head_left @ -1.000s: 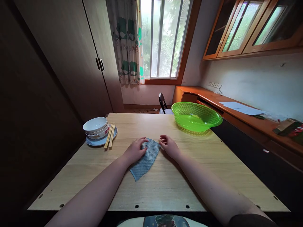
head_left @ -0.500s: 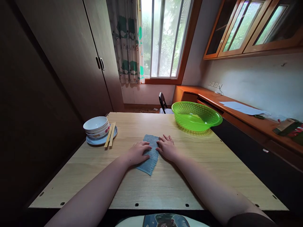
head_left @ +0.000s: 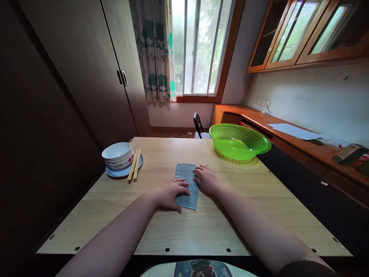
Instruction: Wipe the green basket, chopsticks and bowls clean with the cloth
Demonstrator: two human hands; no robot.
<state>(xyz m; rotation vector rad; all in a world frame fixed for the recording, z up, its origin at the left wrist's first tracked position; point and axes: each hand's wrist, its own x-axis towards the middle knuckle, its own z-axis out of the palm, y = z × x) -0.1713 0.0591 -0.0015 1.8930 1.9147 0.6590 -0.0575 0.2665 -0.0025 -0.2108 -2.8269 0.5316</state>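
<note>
A blue-grey textured cloth lies folded into a narrow strip in the middle of the light wooden table. My left hand rests flat on the cloth's near left part, fingers spread. My right hand lies flat against the cloth's right edge, fingers stretched out onto it. Neither hand grips anything.
A stack of bowls on a blue plate with chopsticks sits at the table's left. A green plastic basket stands at the far right corner. A chair is beyond the table, a wooden counter along the right wall.
The cloth went from a slanted rounded shape to a straight narrow folded strip. My left hand slid toward me along the cloth; my right hand moved onto its right edge.
</note>
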